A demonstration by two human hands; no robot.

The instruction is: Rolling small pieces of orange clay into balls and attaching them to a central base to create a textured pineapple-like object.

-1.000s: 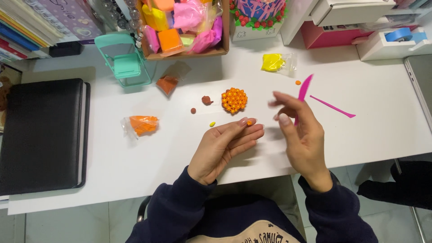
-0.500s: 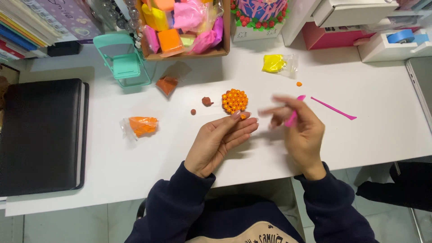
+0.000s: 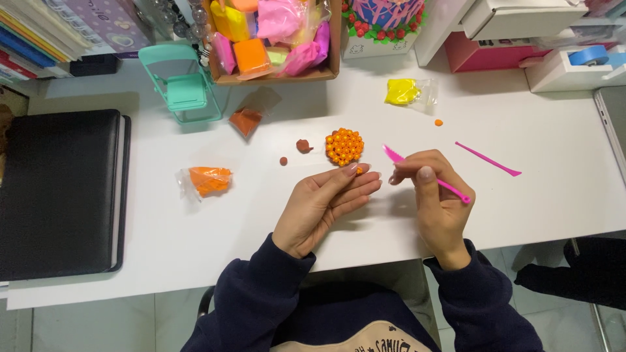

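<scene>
My right hand [image 3: 435, 202] grips a pink plastic modelling tool [image 3: 424, 173], its flat blade end pointing left toward my left fingertips. My left hand [image 3: 323, 203] lies palm up on the white table [image 3: 548, 208], fingers stretched out together, nothing visible in the palm. Just beyond its fingertips sits a round cluster of small orange clay balls [image 3: 344, 146]. Two small brown clay bits [image 3: 304, 145] lie left of the cluster.
A second pink tool [image 3: 488, 159] lies to the right. A bag of orange clay [image 3: 207, 180], a brown clay bag [image 3: 246, 121], a yellow clay bag [image 3: 402, 92], a mint toy chair [image 3: 181, 85], a box of clay packs [image 3: 274, 36] and a black notebook [image 3: 59, 192] surround the work area.
My right hand picked up the pink tool that lay on the table and brought it down, blade toward the left fingertips. The left hand stayed palm up.
</scene>
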